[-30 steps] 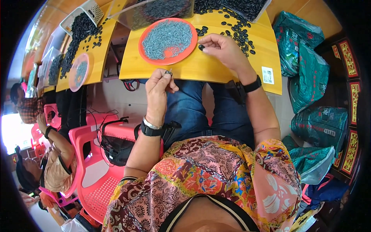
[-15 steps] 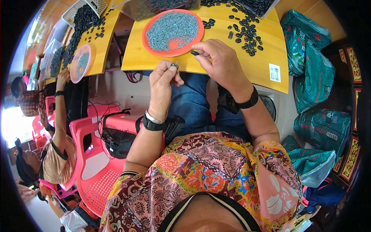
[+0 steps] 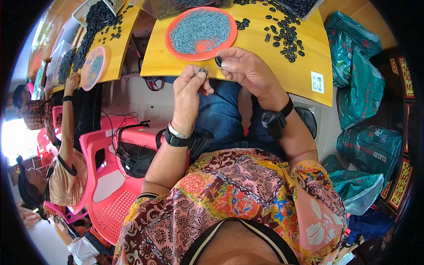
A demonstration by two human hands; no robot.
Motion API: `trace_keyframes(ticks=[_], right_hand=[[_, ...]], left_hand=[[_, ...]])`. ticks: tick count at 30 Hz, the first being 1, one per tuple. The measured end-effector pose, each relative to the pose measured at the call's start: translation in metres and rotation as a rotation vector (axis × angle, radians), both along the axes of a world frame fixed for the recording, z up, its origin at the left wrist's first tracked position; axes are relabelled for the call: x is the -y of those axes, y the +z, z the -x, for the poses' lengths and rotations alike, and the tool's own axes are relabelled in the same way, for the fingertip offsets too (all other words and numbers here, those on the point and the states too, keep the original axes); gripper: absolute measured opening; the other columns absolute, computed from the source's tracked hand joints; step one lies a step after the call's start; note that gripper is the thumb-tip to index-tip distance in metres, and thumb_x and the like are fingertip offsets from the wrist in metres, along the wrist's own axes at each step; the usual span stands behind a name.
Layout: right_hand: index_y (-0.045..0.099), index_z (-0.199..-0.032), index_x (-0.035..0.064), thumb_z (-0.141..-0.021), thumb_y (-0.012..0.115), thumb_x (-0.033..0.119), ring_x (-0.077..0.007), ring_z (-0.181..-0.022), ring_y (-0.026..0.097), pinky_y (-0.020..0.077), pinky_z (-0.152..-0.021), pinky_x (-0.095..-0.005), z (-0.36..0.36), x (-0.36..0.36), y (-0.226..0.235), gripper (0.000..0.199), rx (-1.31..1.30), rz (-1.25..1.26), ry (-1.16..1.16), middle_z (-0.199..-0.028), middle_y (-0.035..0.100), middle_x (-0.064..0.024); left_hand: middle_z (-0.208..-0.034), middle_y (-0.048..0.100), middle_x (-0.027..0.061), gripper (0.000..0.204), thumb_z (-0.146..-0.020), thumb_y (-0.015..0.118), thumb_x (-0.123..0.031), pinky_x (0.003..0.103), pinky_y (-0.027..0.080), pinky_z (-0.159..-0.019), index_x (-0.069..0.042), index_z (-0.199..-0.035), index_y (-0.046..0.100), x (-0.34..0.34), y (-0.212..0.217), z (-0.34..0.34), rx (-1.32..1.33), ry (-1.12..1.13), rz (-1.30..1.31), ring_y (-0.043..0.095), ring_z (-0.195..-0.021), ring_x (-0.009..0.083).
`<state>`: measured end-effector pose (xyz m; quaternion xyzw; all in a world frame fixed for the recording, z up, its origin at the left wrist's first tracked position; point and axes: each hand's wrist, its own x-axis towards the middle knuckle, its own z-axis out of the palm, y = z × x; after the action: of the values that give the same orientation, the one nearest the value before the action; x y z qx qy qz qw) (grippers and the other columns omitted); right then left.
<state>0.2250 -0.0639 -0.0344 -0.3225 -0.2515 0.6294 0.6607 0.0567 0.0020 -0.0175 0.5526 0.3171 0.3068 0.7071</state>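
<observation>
My left hand [image 3: 189, 86] is closed in a pinch just off the table's near edge. Between its thumb and forefinger sits a small dark piece [image 3: 202, 70], with a thin metal screw [image 3: 206, 68] pointing up from it. To its right, my right hand [image 3: 247, 70] grips a black oval plastic piece [image 3: 218, 61] by its edge, tilted toward the left hand. The two hands are close but apart. Just beyond them an orange-red plate [image 3: 233, 27] holds a heap of small silvery screws [image 3: 198, 28], thinned near its front, where the bottom shows.
Loose black oval pieces [image 3: 289, 42] lie over the right of the yellow table [image 3: 260, 57]. Clear bins of black pieces stand at the back. Green woven bags [image 3: 369, 143] line the right; a pink chair [image 3: 112, 212] stands left. A co-worker [image 3: 66, 176] reaches toward another plate [image 3: 102, 66].
My right hand has turned, bringing the black oval piece more upright and slightly left, closer to my left hand. The left hand has risen a little to the right.
</observation>
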Motion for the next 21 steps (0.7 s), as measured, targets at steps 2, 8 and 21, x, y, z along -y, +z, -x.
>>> trace_keyframes(ticks=[2,8,21], right_hand=[[0.057,-0.110,0.0014,-0.084,0.059,0.005,-0.0095,-0.072,0.055,0.0469,-0.067,-0.0212,0.003,-0.001,-0.005,0.026,-0.042,-0.009,0.028,-0.085,0.059,-0.0020],[0.055,-0.113,0.0014,-0.087,0.057,0.007,-0.0102,-0.074,0.054,0.0462,-0.070,-0.0221,0.008,-0.002,-0.013,0.027,-0.189,-0.023,0.108,-0.088,0.057,-0.0025],[0.064,-0.105,0.0008,-0.082,0.064,0.006,-0.0061,-0.078,0.057,0.0466,-0.068,-0.0202,0.018,0.004,0.008,0.024,0.470,-0.026,-0.201,-0.091,0.066,-0.0032]], left_hand=[[-0.064,0.053,0.0015,0.014,-0.088,0.047,-0.012,0.021,0.039,-0.053,-0.003,-0.080,0.053,0.000,0.000,0.000,0.004,0.001,0.002,0.051,-0.054,0.0091],[-0.065,0.054,0.0014,0.013,-0.088,0.047,-0.012,0.021,0.040,-0.053,-0.002,-0.081,0.054,0.000,0.001,0.002,0.022,0.001,0.005,0.051,-0.055,0.0091],[-0.068,0.054,0.0029,0.016,-0.090,0.046,-0.017,0.022,0.041,-0.056,-0.004,-0.084,0.053,-0.002,-0.004,0.004,-0.013,-0.063,-0.039,0.054,-0.059,0.0118]])
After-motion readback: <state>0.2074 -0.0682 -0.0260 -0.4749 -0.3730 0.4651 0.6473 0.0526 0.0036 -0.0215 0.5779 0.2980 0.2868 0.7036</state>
